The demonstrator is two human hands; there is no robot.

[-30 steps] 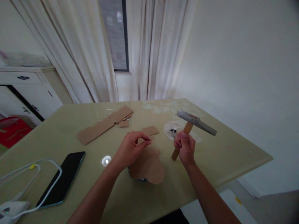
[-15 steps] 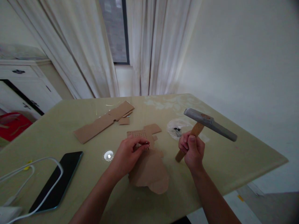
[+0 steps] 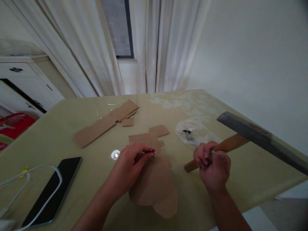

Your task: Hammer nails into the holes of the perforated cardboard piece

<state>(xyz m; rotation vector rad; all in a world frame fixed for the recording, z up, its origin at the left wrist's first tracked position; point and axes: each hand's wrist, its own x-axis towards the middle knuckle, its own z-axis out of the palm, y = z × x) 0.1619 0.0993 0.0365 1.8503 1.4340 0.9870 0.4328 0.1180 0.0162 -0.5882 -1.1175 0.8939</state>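
My right hand is wrapped round the wooden handle of a hammer, whose grey metal head sticks out to the right, raised above the table. My left hand pinches a small dark nail, mostly covered by thumb and fingertips, over a cut piece of brown cardboard. Rows of small dark dots mark the cardboard's far left part, just beyond the left fingers. The hammer head is well to the right of the nail and apart from it.
Long cardboard strips lie at the back left of the table. A clear plastic bag with small black pieces lies between the cardboard and the hammer. To the left are a phone and a white cable.
My right hand has swung the hammer to the right and nearer to me, its handle now tilted lower. The left hand keeps its pinch over the cardboard. The view has shifted slightly.
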